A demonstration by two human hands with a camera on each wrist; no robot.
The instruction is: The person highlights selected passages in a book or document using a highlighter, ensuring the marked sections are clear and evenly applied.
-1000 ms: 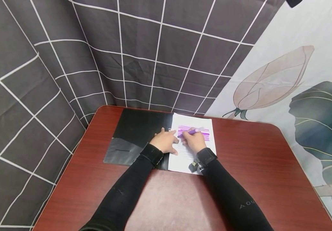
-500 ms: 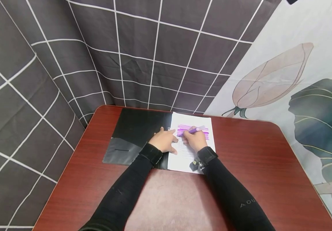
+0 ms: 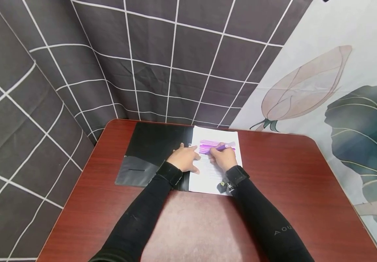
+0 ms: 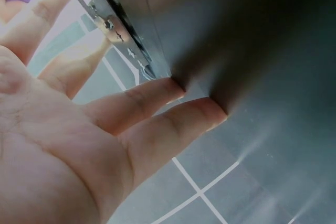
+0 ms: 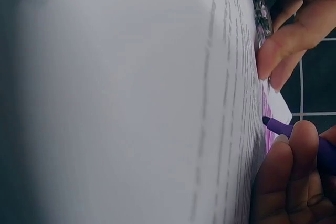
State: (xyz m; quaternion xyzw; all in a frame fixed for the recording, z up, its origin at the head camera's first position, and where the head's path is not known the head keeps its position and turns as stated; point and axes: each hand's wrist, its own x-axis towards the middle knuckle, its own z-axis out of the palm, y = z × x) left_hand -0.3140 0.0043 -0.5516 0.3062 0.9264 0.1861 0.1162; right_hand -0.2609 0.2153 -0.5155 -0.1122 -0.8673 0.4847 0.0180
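Observation:
A white printed sheet (image 3: 215, 170) with purple highlighted lines near its top lies in an open black folder (image 3: 150, 151) on the red-brown table (image 3: 290, 174). My right hand (image 3: 222, 159) grips a purple highlighter (image 3: 222, 147), its tip (image 5: 266, 122) touching the page (image 5: 131, 103). My left hand (image 3: 185, 159) lies flat with straight fingers (image 4: 157, 95) across the folder's spine and the sheet's left edge, next to the metal clip (image 4: 113, 27).
Dark checked cloth (image 3: 142, 65) hangs behind and left of the table. A floral-print cloth (image 3: 322, 80) hangs at the right. Bare table surface lies in front of the folder and to its right.
The right hand with the highlighter has shifted slightly right along the highlighted lines. The left hand stays flat in place. The head view has drifted a little.

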